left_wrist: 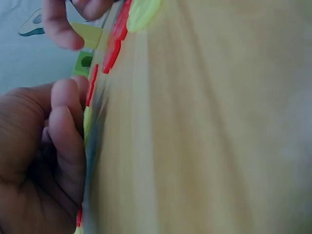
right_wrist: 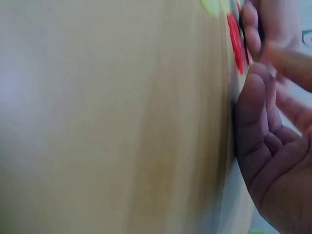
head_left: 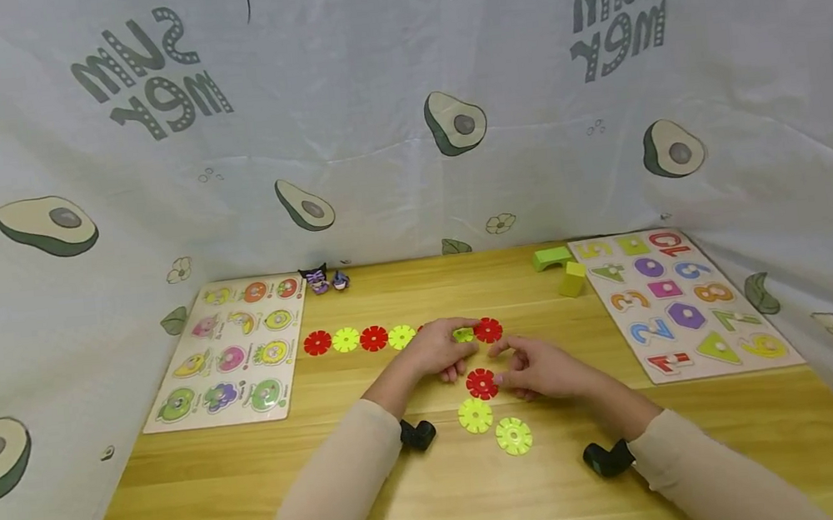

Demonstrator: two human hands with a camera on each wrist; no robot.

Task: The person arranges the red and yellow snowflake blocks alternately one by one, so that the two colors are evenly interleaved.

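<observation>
Notched plastic discs, red and yellow, lie in a line across the table, starting from a red disc [head_left: 317, 343] at the left. My left hand [head_left: 440, 347] rests over the right part of this line and covers some discs. Its index finger reaches to the edge of the end red disc [head_left: 488, 330]; the other fingers bend loosely around nothing. My right hand [head_left: 543, 367] is beside a nearer red disc [head_left: 482, 383], thumb at its right edge, index finger extended above. Below this disc lie a yellow disc [head_left: 476, 415] and another yellow disc [head_left: 514, 436].
A fruit puzzle board [head_left: 230, 353] lies at the left, a number-and-shape board [head_left: 680, 306] at the right. Green arch block [head_left: 552, 258] and yellow-green block [head_left: 572, 279] stand back right. Small purple figures [head_left: 318, 281] are back left. A printed cloth [head_left: 374, 130] hangs behind the table.
</observation>
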